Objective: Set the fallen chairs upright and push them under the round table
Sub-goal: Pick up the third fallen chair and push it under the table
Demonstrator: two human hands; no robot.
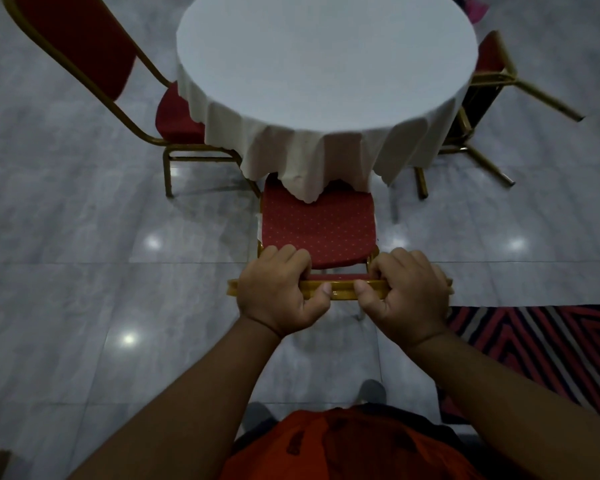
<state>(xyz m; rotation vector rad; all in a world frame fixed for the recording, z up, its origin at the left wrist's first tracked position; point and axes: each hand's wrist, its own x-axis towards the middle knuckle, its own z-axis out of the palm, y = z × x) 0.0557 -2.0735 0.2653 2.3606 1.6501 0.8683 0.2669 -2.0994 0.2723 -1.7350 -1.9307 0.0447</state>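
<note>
Before the round table [326,60], left hand [278,292] and right hand [409,296] clutch the upright chair's [317,226] top rail (seat half under).

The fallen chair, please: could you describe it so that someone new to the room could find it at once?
Start at the round table with the white cloth. Three red chairs with gold frames ring it; look on its right side, away from the chair that both hands grip. The fallen chair lies tipped there, the only one with its legs sticking out sideways above the floor.
</note>
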